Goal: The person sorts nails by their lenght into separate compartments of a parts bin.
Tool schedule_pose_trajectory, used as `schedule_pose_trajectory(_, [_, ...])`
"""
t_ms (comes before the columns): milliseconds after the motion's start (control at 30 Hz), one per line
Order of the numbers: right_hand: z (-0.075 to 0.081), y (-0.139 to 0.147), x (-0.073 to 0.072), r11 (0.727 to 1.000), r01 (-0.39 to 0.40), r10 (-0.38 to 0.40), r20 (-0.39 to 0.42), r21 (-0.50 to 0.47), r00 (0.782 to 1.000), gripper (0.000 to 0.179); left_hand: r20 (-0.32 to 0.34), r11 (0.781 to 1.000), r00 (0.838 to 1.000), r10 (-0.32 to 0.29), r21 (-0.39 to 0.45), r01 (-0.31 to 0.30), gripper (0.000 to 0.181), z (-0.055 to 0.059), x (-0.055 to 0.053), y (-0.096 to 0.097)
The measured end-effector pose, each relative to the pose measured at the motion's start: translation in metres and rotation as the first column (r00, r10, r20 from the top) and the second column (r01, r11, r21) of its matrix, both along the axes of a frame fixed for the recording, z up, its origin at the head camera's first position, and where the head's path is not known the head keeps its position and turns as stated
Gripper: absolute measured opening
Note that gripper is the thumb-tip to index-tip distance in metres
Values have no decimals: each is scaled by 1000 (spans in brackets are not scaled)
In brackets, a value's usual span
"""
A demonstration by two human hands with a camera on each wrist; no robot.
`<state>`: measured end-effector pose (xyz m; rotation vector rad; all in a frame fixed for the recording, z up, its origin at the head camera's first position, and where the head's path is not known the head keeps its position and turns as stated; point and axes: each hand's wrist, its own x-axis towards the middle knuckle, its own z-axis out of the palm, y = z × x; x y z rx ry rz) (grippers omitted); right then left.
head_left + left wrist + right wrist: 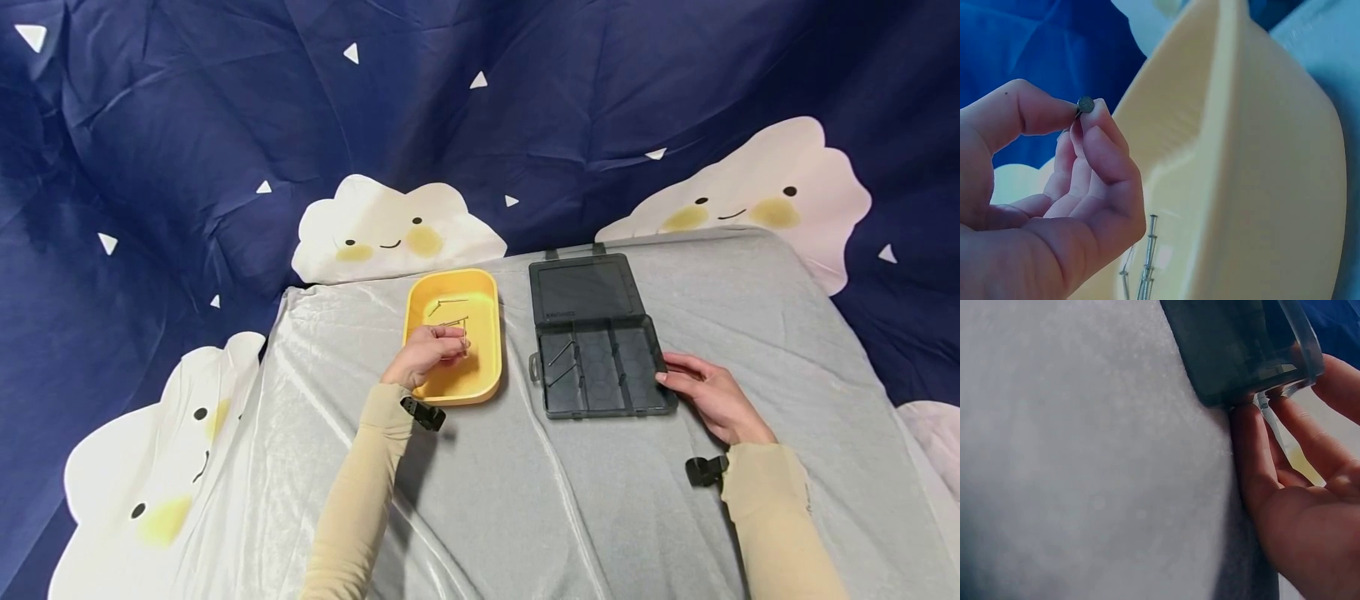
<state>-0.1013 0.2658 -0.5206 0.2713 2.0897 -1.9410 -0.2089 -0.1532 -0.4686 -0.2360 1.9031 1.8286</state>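
Observation:
Over the yellow tub (pixel 491 367), my left hand (pixel 427 354) pinches a nail (pixel 1085 104) between thumb and forefinger. In the left wrist view its round flat head faces the camera. Several loose nails (pixel 1149 250) lie on the tub's floor below that hand. To the right, a dark see-through compartment box (pixel 600 392) lies with its lid (pixel 588 287) raised back. Two nails (pixel 561 353) rest slanted in its left compartment. My right hand (pixel 716 400) holds the box's right edge, thumb at the rim and fingers against the side.
A grey velvety cloth (pixel 495 500) covers the table under both containers. Behind it hangs a dark blue curtain (pixel 570 108) with white clouds and triangles. A small latch (pixel 535 367) sticks out from the box's left side.

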Motion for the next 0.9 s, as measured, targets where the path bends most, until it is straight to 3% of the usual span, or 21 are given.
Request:
schedule_pose_trajectory(367, [1,0,0,1000,-6,6,9,9,1000,72,26,987,1000,10,158,-14,23,3,4,2])
schedule_pose_trajectory(533, [2,0,0,1000,-7,7,10,21,1000,72,11,982,1000,-6,187,4,36,7,7,5])
schedule_pose_trajectory(833, [2,0,0,999,-6,6,6,33,1000,72,-14,976,1000,-24,215,26,32,16,12,15])
schedule_pose_trajectory(900, [2,0,-1,999,-4,4,4,33,1000,72,-25,975,999,-36,219,41,24,17,14,18])
